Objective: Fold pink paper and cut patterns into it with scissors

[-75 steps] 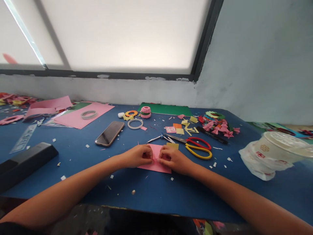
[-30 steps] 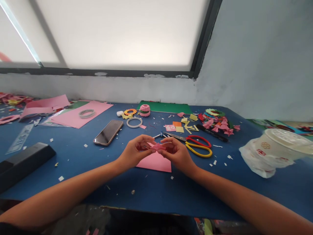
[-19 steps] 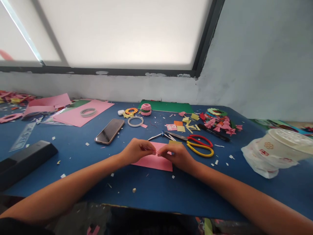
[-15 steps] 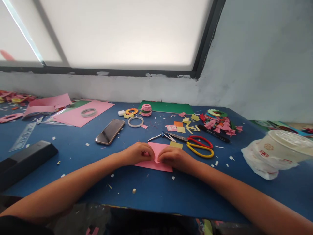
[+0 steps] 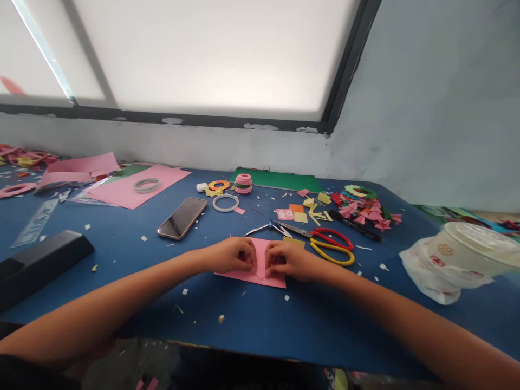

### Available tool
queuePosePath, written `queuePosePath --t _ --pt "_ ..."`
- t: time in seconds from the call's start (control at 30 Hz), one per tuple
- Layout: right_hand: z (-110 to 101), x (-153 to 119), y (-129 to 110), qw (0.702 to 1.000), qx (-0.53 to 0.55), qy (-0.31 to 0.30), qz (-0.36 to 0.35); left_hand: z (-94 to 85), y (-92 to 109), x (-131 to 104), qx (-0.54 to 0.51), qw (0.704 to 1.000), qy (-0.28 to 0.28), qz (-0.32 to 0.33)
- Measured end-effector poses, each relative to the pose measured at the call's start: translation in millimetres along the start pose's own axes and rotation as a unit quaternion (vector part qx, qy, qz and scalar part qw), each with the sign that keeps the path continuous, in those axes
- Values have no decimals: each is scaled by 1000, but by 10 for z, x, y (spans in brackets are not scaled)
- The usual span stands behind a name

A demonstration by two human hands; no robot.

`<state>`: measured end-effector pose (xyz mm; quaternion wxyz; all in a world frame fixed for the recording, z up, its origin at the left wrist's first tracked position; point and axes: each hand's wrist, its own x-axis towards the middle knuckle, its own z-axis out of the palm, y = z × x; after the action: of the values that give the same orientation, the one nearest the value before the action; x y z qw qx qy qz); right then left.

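Note:
A pink paper sheet (image 5: 262,250) lies on the blue table, with a small folded pink shape on it between the hands. My left hand (image 5: 235,254) rests on the left part of the sheet, fingers curled and pressed together. On the sheet's right part, my right hand (image 5: 286,260) has its fingers bent, the tips drawn together near the folded shape. What either hand pinches is too small to make out. Behind them are a compass (image 5: 270,225), a yellow paper square (image 5: 293,241) and scissors (image 5: 333,246) with red and yellow handles.
A phone (image 5: 182,218) and a tape roll (image 5: 225,203) lie beyond my left hand. A black stapler-like object (image 5: 44,265) is at left. At right stand a bagged cup (image 5: 459,254) and paper flowers (image 5: 365,208). Paper scraps dot the table.
My hands have moved slightly apart, showing more of the folded shape between them. The camera view has shifted a little.

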<state>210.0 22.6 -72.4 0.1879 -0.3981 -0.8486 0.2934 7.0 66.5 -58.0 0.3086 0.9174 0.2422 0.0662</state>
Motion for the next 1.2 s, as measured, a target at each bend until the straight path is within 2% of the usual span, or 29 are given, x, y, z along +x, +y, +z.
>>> queuePosePath --t 0.13,0.23,0.37,0.47,0.63,0.87,0.93,1.03,1.13,1.2 --pt "-81 163 -109 988 -72 -62 125 -68 127 104 40 993 -41 -103" --pt "-121 303 -206 965 -151 -109 183 -133 234 222 83 978 -83 -170" --pt "-143 404 -289 949 -192 -151 200 -199 275 373 124 962 -162 -180" --pt "-144 393 -286 951 -180 -151 199 -213 245 400 108 967 -175 -153" --pt "-141 339 -226 961 -139 -127 204 -207 264 303 94 971 -135 -173" --pt "-63 159 -144 986 -3 -46 160 -93 224 133 116 987 -44 -106" --pt "1 67 -118 989 40 -9 140 -17 175 45 126 990 -7 -68" --pt "92 -73 -73 995 18 54 78 89 85 -121 135 989 49 15" --pt "141 -194 -33 997 -42 68 20 144 16 -267 212 971 70 81" --pt "149 -254 -19 995 -76 65 12 149 6 -328 252 959 68 111"
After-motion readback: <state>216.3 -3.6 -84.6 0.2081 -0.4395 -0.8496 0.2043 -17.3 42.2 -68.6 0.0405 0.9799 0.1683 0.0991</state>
